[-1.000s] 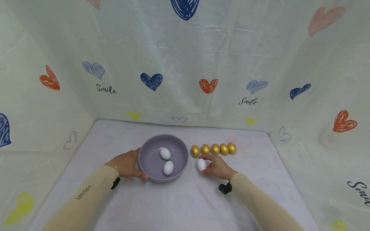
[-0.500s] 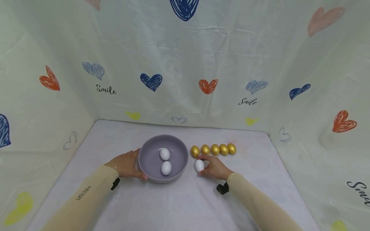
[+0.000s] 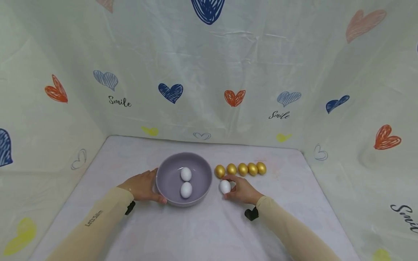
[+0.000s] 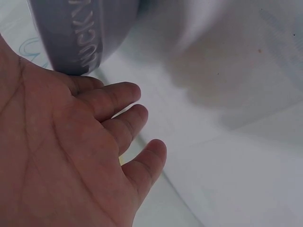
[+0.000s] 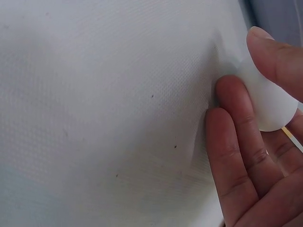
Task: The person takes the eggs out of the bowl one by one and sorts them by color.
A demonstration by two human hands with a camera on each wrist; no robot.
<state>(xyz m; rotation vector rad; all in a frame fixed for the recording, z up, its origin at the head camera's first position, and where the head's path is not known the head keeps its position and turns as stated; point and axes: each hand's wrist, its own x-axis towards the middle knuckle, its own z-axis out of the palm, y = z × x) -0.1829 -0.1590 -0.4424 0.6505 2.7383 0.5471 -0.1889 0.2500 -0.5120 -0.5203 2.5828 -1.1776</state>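
Observation:
A grey-purple bowl (image 3: 205, 173) stands on the table, and two white eggs (image 3: 185, 174) (image 3: 186, 190) lie in it. My left hand (image 3: 143, 185) rests against the bowl's left side, thumb at the front rim. In the left wrist view its fingers (image 4: 118, 101) lie relaxed beside the bowl wall (image 4: 80, 33). My right hand (image 3: 240, 190) pinches a third white egg (image 3: 225, 186) on the table just right of the bowl. The right wrist view shows the thumb (image 5: 277, 61) on top of this egg (image 5: 267, 101) and the fingers (image 5: 234, 127) under it.
Several golden eggs (image 3: 242, 169) lie in a row behind my right hand. The table (image 3: 202, 232) has a pale cloth on it. Heart-printed cloth walls (image 3: 209, 72) close it in at the back and on both sides.
My right hand has slid the white egg slightly left, toward the bowl. The nearer egg in the bowl has rolled a little to the left. The left hand has not moved.

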